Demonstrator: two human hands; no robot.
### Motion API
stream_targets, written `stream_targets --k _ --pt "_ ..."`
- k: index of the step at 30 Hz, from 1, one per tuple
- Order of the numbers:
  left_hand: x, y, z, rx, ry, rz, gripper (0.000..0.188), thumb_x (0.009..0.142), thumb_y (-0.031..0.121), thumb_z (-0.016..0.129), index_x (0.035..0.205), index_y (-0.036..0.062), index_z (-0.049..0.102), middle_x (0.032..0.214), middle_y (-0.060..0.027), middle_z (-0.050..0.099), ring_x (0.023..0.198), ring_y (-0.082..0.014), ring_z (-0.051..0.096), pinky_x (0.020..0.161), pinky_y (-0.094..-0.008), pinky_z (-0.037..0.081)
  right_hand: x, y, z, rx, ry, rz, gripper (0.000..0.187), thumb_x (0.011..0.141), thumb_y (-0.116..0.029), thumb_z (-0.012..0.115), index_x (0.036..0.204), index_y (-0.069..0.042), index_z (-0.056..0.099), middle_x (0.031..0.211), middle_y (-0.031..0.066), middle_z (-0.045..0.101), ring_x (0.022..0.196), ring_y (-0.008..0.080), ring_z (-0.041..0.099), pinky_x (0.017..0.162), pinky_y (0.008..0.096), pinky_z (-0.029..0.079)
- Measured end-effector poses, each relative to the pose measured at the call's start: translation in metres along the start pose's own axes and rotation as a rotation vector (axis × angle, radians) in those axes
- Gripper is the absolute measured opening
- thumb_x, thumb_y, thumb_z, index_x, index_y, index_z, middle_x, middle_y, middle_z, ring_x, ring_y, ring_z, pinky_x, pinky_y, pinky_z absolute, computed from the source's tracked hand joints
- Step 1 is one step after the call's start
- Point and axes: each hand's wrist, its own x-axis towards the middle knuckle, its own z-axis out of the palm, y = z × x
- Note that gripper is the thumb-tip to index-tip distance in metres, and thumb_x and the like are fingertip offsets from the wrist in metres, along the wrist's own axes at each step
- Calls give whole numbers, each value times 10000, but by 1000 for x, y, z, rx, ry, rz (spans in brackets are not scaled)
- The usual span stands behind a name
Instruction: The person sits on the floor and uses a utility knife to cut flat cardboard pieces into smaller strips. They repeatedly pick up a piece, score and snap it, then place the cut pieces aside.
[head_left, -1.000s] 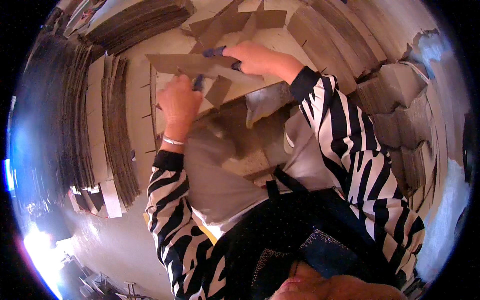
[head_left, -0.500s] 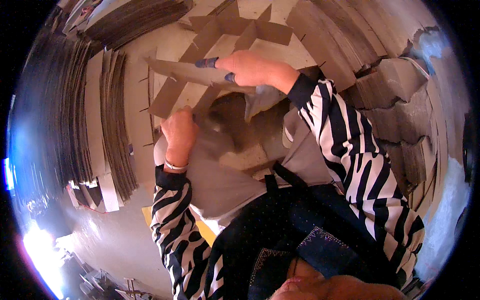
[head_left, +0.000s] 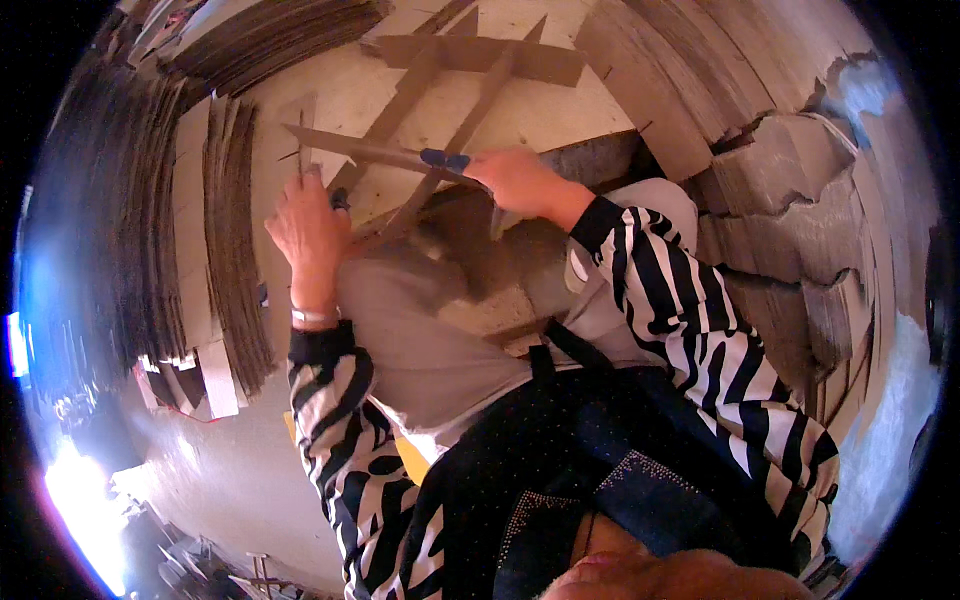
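Note:
In front of me lies a grid of slotted brown cardboard strips, with two long strips crossed by a far cardboard strip (head_left: pixel 545 62) and a near cardboard strip (head_left: pixel 345 145). My right hand (head_left: pixel 525 182), with dark blue coverings on its fingertips, pinches the right end of the near strip. At the left side of the grid, my left hand (head_left: pixel 308 222) is closed around the lower end of a thin upright cardboard strip (head_left: pixel 306 135), seen almost edge-on. Its fingers partly hide where it grips.
Tall stacks of flat cardboard (head_left: pixel 235 230) stand at the left. More cardboard stacks (head_left: pixel 780 170) line the right side. The grid rests on a pale board surface (head_left: pixel 520 110) beyond my knees. Bluish plastic sheeting (head_left: pixel 885 420) hangs at the far right.
My left hand has moved left and slightly up, and now has the upright strip. My right hand has come down and right, and the near cross strip looks narrower, seen more from above.

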Motion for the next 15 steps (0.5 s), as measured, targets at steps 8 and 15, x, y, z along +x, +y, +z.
stream_targets --k 8,15 --pt "39 -10 71 -54 -424 -54 202 816 200 547 947 100 663 966 -148 675 918 -369 641 743 -481 515 -4 -6 -8 -1 77 -100 191 685 -6 606 860 -83 600 855 101 582 836 329 578 690 425 475" --pt "46 -2 72 -72 -416 -31 211 819 198 542 953 90 665 974 -154 673 925 -368 640 762 -475 515 -1 -3 -6 0 102 -88 217 697 -31 605 906 -87 588 810 120 600 816 343 595 682 446 475"
